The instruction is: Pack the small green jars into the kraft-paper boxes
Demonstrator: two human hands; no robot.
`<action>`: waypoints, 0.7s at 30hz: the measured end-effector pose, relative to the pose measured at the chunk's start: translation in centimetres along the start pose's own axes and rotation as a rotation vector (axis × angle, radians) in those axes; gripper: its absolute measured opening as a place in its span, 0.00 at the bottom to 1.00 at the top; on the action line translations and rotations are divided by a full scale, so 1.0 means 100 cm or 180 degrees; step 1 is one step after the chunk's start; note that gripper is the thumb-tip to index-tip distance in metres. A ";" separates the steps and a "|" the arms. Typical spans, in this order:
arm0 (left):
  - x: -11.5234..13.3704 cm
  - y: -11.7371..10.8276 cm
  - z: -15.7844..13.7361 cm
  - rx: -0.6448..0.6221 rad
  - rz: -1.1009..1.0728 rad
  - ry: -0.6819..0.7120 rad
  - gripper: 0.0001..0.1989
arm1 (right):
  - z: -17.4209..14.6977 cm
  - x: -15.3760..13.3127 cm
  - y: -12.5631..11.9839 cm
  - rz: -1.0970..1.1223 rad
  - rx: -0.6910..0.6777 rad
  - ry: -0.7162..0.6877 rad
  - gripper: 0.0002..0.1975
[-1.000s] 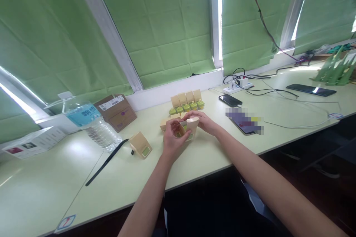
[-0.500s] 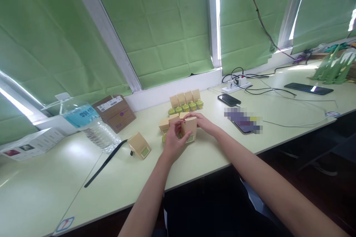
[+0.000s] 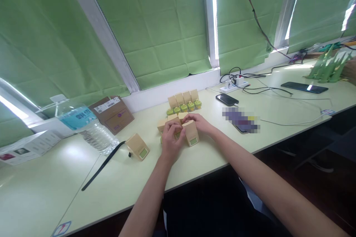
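Note:
A small tan cardboard box (image 3: 191, 134) with a green label window stands on the table between my hands. My right hand (image 3: 200, 123) grips it from behind and the right side, its fingers bent over the back edge. At its left edge is my left hand (image 3: 171, 140), fingers curled and thumb against the box; the fingertips are partly hidden. Similar tan boxes (image 3: 162, 124) stand close behind my left hand, partly covered by it. Farther back is a row of several green pouch-like items with tan cards (image 3: 183, 103). Another tan box (image 3: 138, 146) sits alone to the left.
A large water bottle (image 3: 89, 127), a brown carton (image 3: 113, 114), white boxes (image 3: 29, 147) and a black strap (image 3: 102, 166) lie left. Rightward are phones (image 3: 227, 99), a blurred-out phone (image 3: 241, 120), a power strip (image 3: 234, 86), cables and green spiky pieces (image 3: 329, 67). Someone's hand (image 3: 349, 69) shows far right.
The box between my hands has turned so its label faces me more squarely and sits slightly lower. My left thumb has moved from its front to its left edge. Another person's hand has appeared far right.

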State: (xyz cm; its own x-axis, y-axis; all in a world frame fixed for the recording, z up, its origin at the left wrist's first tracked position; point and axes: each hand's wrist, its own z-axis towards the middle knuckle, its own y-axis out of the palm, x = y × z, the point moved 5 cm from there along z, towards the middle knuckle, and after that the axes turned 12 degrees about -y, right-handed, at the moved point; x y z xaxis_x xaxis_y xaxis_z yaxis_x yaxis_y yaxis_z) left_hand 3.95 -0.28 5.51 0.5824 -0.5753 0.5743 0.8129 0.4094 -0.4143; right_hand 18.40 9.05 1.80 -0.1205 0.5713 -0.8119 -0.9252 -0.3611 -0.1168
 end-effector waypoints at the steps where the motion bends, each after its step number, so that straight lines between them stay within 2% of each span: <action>1: 0.002 -0.001 0.000 0.0046 0.0052 0.0079 0.06 | -0.001 0.001 0.000 -0.0096 -0.0037 -0.0004 0.08; 6: -0.001 0.007 -0.003 -0.0393 0.0241 0.0015 0.07 | -0.004 0.000 0.002 -0.0390 -0.0164 0.0024 0.08; 9: -0.005 0.007 -0.004 -0.0347 0.0297 -0.0202 0.07 | -0.004 -0.003 0.002 -0.0487 -0.0133 -0.0041 0.05; 12: -0.007 0.007 -0.004 -0.0264 0.0164 -0.0401 0.13 | -0.004 -0.004 0.002 -0.0568 -0.0131 -0.0086 0.05; 14: -0.007 0.007 -0.003 -0.0276 0.0080 -0.0433 0.16 | -0.004 -0.004 0.002 -0.0600 -0.0164 -0.0118 0.05; 16: -0.005 0.008 -0.003 -0.0324 0.0103 -0.0388 0.15 | -0.004 -0.004 0.002 -0.0637 -0.0167 -0.0155 0.05; 18: -0.003 0.008 -0.003 -0.0330 0.0168 -0.0353 0.12 | -0.004 -0.004 -0.002 -0.0813 -0.0037 -0.0136 0.05; 21: -0.003 0.008 -0.002 -0.0292 0.0207 -0.0348 0.11 | -0.003 -0.003 -0.012 -0.1171 0.0419 0.0022 0.06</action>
State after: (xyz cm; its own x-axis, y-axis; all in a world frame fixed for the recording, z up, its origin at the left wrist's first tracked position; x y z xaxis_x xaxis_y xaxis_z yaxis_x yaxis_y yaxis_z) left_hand 4.43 0.05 4.91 0.6347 -0.4673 0.6155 0.7727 0.3739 -0.5129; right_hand 19.65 9.02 2.02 0.2299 0.6399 -0.7333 -0.9445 -0.0351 -0.3267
